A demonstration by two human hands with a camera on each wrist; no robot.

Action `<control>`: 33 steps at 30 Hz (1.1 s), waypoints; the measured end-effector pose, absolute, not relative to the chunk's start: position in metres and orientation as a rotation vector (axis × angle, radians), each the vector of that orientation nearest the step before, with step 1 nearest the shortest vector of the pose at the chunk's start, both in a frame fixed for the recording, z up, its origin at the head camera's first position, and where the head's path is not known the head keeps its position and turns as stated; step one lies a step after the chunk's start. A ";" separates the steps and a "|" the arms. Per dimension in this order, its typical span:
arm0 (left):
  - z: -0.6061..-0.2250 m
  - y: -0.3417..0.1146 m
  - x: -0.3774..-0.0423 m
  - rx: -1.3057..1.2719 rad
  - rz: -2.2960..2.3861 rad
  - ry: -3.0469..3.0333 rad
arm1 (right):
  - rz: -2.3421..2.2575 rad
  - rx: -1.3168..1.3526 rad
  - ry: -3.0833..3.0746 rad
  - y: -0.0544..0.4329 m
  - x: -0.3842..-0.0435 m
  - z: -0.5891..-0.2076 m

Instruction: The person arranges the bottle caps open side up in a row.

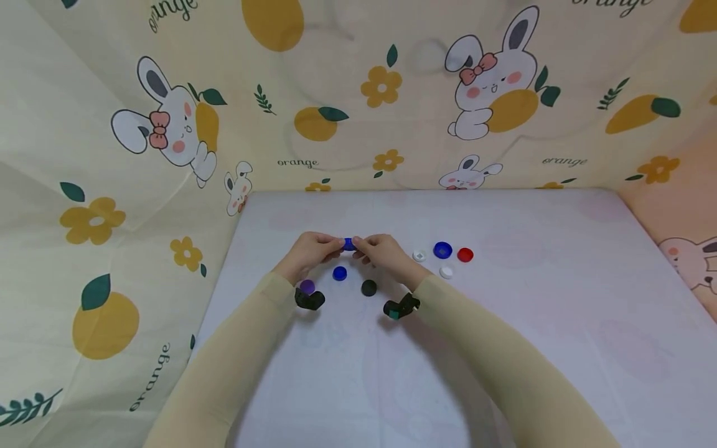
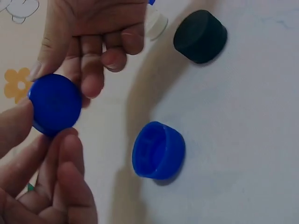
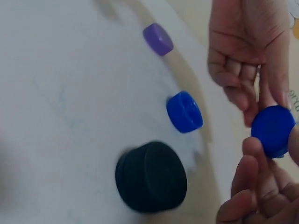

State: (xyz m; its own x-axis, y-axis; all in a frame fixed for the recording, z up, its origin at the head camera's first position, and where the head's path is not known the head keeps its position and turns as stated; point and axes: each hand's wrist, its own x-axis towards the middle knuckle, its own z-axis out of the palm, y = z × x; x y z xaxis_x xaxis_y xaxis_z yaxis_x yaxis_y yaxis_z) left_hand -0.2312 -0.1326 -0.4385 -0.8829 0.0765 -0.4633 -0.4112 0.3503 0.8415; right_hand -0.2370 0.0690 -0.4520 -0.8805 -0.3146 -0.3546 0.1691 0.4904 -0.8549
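Hands: your left hand (image 1: 312, 250) and right hand (image 1: 386, 254) — fingers curled — pinch one blue cap (image 1: 348, 244).
Nearer you: purple cap (image 1: 307, 286), second blue cap (image 1: 339, 273), black cap (image 1: 368, 287), set apart.

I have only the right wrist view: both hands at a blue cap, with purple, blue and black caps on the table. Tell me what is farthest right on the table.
Observer: A red cap, lying well to the right of the right hand in the head view.
Operator: Describe its neighbor on the left.
Observer: A wide blue cap, close beside it but not touching.
Operator: Count any white pieces in that group.
Observer: Two white pieces lie there, one left of the wide blue cap and one nearer the person.
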 end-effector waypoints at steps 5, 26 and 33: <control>-0.440 -0.133 -0.236 -0.341 1.481 2.121 | -1.405 0.134 2.019 0.066 -0.243 -0.451; -0.452 -0.128 -0.238 -0.245 1.265 2.406 | -1.277 0.182 2.166 0.058 -0.245 -0.455; -0.458 -0.127 -0.240 -0.213 1.283 2.466 | -1.226 0.149 2.314 0.051 -0.246 -0.464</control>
State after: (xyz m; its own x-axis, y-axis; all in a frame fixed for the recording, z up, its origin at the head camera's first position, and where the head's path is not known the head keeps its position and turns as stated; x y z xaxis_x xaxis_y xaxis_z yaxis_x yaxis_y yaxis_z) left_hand -0.2397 -0.1272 -0.4583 -0.9268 0.0286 -0.3744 -0.2902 0.5783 0.7625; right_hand -0.2463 0.0513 -0.4640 -0.8626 -0.1377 -0.4869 0.3254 0.5860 -0.7421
